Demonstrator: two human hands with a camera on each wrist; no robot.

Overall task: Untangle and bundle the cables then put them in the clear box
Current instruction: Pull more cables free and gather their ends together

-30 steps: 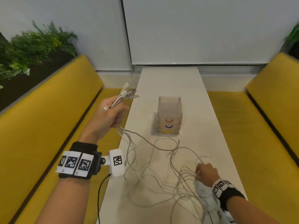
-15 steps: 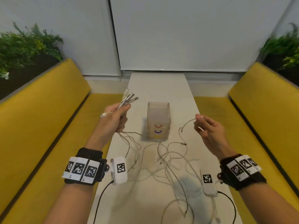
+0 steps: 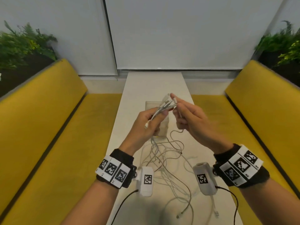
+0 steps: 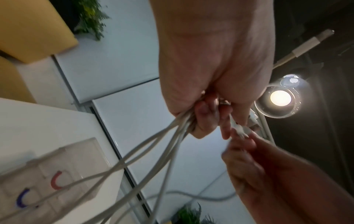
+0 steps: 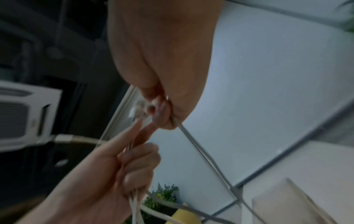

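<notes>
White cables point(image 3: 164, 159): your left hand point(image 3: 144, 125) grips several plug ends, your right hand point(image 3: 193, 120) pinches one more (frame centre); tangle on surface point(image 3: 155, 82), clear box point(image 3: 150, 105) unfilled.

A long table point(image 3: 155, 82) ran away between two benches, one bench point(image 3: 48, 119) to its left and the other bench point(image 3: 253, 111) to its right, with plants point(image 3: 24, 44) behind each backrest. The clear box point(image 3: 150, 105) stood on the table, behind both raised hands. Nearer, loose cables point(image 3: 168, 159) lay sprawled on the tabletop between the two wrists.
</notes>
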